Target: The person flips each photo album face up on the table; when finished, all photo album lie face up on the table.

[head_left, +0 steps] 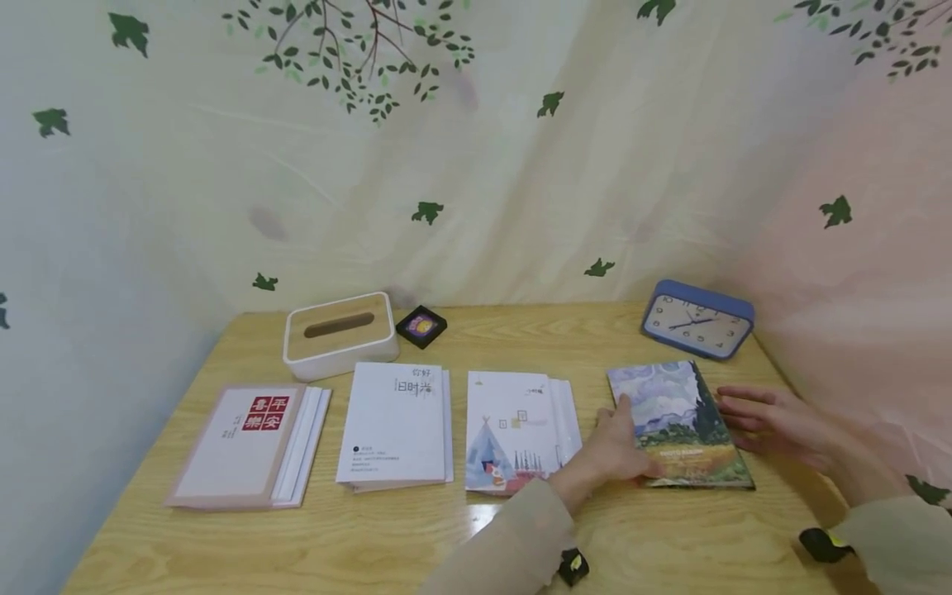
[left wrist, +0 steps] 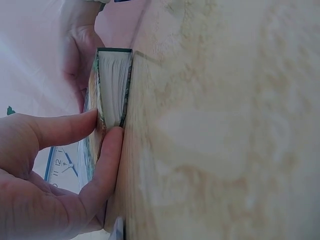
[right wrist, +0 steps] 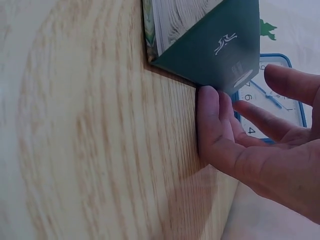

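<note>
A photo album with a painted landscape cover lies at the right of the table. At its left edge my left hand grips it. In the left wrist view the thumb lies against the cover and a fingertip reaches the page ends. My right hand is on the album's other side, fingers extended. Seen from the right wrist, fingertips touch the bottom of the dark green spine, while the thumb stands away from it.
Left of the album lie a booklet with a tent drawing, a white booklet and a pink-edged booklet with red characters. Behind stand a tissue box, a small black square item and a blue clock.
</note>
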A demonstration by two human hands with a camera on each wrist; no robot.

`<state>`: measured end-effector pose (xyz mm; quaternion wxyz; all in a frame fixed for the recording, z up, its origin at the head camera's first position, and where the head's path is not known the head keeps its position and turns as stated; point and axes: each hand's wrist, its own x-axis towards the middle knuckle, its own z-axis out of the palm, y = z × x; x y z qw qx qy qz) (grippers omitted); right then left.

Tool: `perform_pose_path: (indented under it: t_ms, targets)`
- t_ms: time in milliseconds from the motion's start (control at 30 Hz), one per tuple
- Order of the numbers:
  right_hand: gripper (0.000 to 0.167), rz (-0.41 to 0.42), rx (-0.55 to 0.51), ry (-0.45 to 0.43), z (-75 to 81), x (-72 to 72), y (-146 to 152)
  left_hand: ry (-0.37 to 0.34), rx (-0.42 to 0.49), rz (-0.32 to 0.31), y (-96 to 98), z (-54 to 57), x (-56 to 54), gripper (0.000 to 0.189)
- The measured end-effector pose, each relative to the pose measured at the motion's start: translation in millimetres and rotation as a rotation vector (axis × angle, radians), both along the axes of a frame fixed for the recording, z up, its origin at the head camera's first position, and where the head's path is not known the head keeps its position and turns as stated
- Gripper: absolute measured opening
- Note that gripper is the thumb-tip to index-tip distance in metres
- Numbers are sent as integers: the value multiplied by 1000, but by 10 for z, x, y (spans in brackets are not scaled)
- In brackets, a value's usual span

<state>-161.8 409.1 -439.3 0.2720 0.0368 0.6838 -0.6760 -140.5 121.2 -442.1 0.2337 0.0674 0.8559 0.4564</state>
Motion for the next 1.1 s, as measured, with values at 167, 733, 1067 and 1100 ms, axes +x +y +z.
perform_pose_path:
  t_ms: [167, 733, 1067, 1100]
  targets:
    - [21, -43, 47, -38, -28, -8, -21, 8, -13, 4, -18, -3, 13, 112]
    - [22, 12, 0, -30, -42, -26, 1, 3, 4, 3, -30, 6, 12, 111]
    - [49, 44, 98, -23, -45, -37, -16, 15, -34, -8, -4, -6, -8, 113]
    - [49, 45, 102, -20, -49, -39, -16, 16, -33, -9, -3, -6, -12, 113]
